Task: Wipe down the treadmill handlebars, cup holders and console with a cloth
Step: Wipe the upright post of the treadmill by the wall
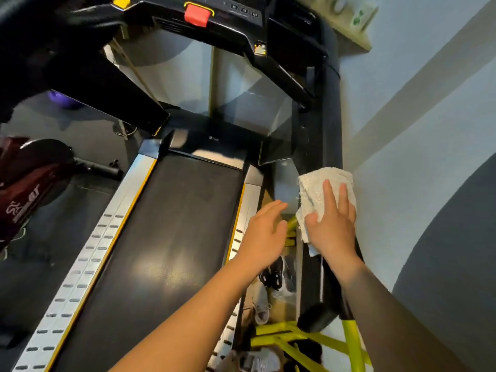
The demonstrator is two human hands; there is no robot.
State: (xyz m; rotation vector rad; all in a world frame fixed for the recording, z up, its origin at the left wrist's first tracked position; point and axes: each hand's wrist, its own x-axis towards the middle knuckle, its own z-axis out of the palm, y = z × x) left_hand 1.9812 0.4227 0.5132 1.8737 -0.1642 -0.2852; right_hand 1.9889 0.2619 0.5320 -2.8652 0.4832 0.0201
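One right hand [334,228] flat on the cloth [314,185]

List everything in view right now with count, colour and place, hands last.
right handlebar: one, black, right side beside the wall
cloth: one, white, draped over the right handlebar
left handlebar: one, black, upper left
console: one, black, top centre
safety clip: one, red, on the console
belt: one, black, centre
side rails: two, silver with yellow edging, flanking the belt
rack: one, yellow-green, lower right
shoes: at least three, grey or black-and-white, around the rack
bag: one, maroon, left edge
ball: one, purple, upper left
left hand: one, open, beside the cloth, holding nothing
right hand: one, flat on the cloth, pressing it to the handlebar
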